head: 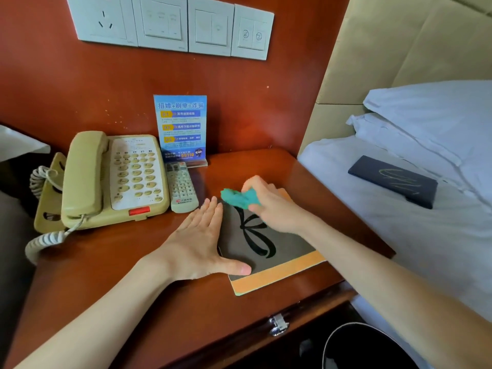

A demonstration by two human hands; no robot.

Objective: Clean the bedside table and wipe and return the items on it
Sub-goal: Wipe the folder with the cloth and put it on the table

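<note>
A grey booklet (pixel 287 243) with a black brush mark and orange edges lies flat on the reddish wooden bedside table (pixel 111 265). My left hand (pixel 198 241) lies flat, fingers straight, against the booklet's left edge, thumb on its front corner. My right hand (pixel 271 206) grips a bunched teal cloth (pixel 238 198) and holds it on the booklet's far end. A cream telephone (pixel 114 179), a grey remote control (pixel 182 186) and a blue upright notice card (pixel 182 129) stand at the table's back left.
A bed with white sheets (pixel 426 222) and pillows adjoins the table on the right; a dark folder (pixel 394 181) lies on it. Wall switches (pixel 170 22) hang above. A drawer handle (pixel 278 324) and a black bin rim (pixel 346 331) sit below the front edge.
</note>
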